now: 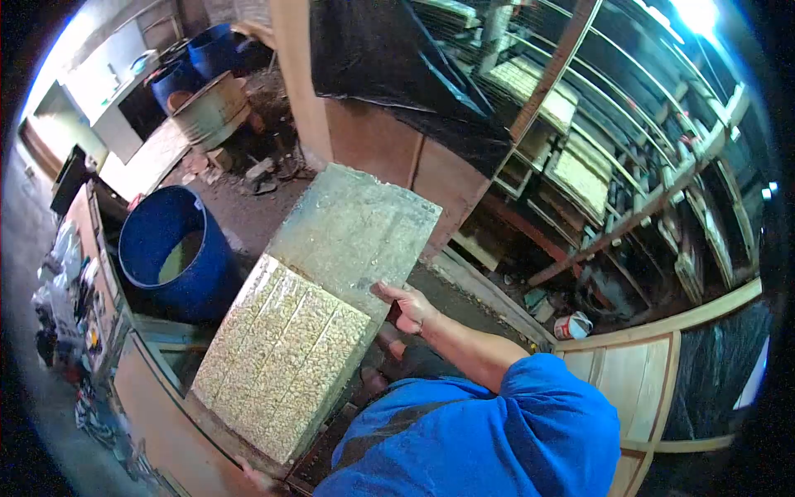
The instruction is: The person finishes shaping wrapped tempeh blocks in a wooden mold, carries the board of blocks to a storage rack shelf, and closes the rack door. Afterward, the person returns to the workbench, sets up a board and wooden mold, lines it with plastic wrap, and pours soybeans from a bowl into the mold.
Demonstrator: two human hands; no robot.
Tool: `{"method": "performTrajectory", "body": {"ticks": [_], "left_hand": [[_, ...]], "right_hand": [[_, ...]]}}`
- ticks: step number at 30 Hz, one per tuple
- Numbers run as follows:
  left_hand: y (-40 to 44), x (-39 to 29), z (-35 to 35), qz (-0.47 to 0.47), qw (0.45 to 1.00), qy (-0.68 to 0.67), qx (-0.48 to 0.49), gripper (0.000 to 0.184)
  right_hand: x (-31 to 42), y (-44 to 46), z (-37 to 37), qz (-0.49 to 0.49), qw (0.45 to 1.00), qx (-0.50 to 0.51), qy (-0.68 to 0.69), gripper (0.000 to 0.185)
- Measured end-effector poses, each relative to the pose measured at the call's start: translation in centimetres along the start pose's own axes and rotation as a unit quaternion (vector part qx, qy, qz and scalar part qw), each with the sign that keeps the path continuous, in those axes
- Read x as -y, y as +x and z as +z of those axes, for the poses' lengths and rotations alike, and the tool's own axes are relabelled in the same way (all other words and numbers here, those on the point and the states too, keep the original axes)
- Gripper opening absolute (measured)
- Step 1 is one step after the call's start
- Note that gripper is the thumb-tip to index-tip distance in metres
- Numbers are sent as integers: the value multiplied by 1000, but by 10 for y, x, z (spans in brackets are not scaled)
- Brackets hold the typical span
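A long, worn grey board (356, 224) slants across the middle of the view. On its lower half lies a slab (281, 356) of pale yellow, bumpy pieces, marked by several straight lengthwise lines and glossy along its upper part. My right hand (407, 308) is closed on the board's right edge, beside the slab's upper right corner, with the thumb on top. Down at the lower left, my left hand (258, 476) grips the near end of the board; only part of it shows, and most of its fingers are hidden.
A blue barrel (178, 248) stands left of the board, with a rusty drum (211, 112) and more blue barrels behind. On the right, racks hold similar slabs (580, 174). Black plastic sheeting (389, 58) hangs ahead. A small bucket (573, 325) sits near a wooden frame.
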State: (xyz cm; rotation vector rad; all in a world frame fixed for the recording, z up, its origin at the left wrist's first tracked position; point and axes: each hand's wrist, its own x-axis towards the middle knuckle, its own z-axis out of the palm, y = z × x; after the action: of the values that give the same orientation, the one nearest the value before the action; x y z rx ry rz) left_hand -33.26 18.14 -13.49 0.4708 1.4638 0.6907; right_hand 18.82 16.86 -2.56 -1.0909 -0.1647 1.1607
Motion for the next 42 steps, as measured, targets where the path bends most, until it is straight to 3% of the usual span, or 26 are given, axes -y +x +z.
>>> {"method": "performTrajectory", "body": {"ticks": [3, 5, 6, 8, 9, 10, 11, 12, 15, 19, 22, 24, 25, 28, 29, 31, 32, 33, 38, 40, 42], "left_hand": [[-1, -40, 4, -6, 997, 81, 7, 74], [-14, -75, 10, -17, 972, 234, -4, 79], [-26, -100, 23, -26, 912, 408, -21, 81], [-58, -136, 44, -63, 736, 672, -49, 86], [-61, -139, 46, -37, 857, 511, -51, 58], [-64, -142, 48, -11, 958, 282, -45, 44], [-68, -145, 51, 8, 996, 84, -31, 57], [-47, -130, 43, 27, 1000, -10, -4, 52], [9, -97, 13, 59, 993, -62, 79, 46], [39, -98, 1, 66, 978, -92, 174, 58], [54, -103, -15, 83, 989, -27, 120, 64], [64, -109, -18, 98, 982, -43, 153, 63], [70, -112, -18, 82, 975, -107, 176, 53], [85, -121, -25, 122, 967, -90, 204, 50], [109, -121, -35, 71, 958, -104, 259, 46], [126, -127, -31, 52, 955, -115, 268, 42], [133, -129, -32, 33, 953, -129, 271, 39], [130, -136, -33, 88, 958, -87, 259, 39], [153, -142, -14, 63, 953, -85, 283, 36], [164, -136, -9, 138, 941, -99, 292, 37], [188, -123, -4, 107, 935, -118, 318, 38]], "right_hand": [[-10, -8, 3, -40, 998, -38, 32, 39], [-10, -25, 16, -45, 996, -60, 39, 39], [-10, -34, 24, -40, 995, -77, 41, 39], [-13, -43, 26, -23, 994, -74, 72, 39], [-19, -47, 24, -49, 994, -77, 65, 39], [-24, -47, 23, -76, 992, -81, 56, 39], [-26, -52, 25, -84, 991, -97, 48, 40], [-30, -55, 22, -90, 990, -96, 51, 40], [-41, -70, 27, -83, 990, -85, 71, 47], [-50, -87, 24, -139, 985, -74, 68, 42], [-56, -96, 32, -153, 981, -119, 31, 39], [-53, -112, 48, -212, 972, -97, 39, 37], [-54, -118, 48, -213, 969, -123, 25, 37], [-57, -128, 65, -283, 951, -125, 12, 34], [-56, -140, 72, -294, 944, -148, 10, 33], [-55, -152, 79, -333, 931, -147, 23, 29], [-56, -157, 84, -338, 929, -147, 23, 29], [-56, -162, 88, -345, 925, -156, 31, 29], [-61, -152, 81, -351, 923, -150, 38, 29], [-72, -149, 73, -365, 918, -150, 40, 29], [-72, -130, 64, -383, 912, -141, 32, 29]]}}
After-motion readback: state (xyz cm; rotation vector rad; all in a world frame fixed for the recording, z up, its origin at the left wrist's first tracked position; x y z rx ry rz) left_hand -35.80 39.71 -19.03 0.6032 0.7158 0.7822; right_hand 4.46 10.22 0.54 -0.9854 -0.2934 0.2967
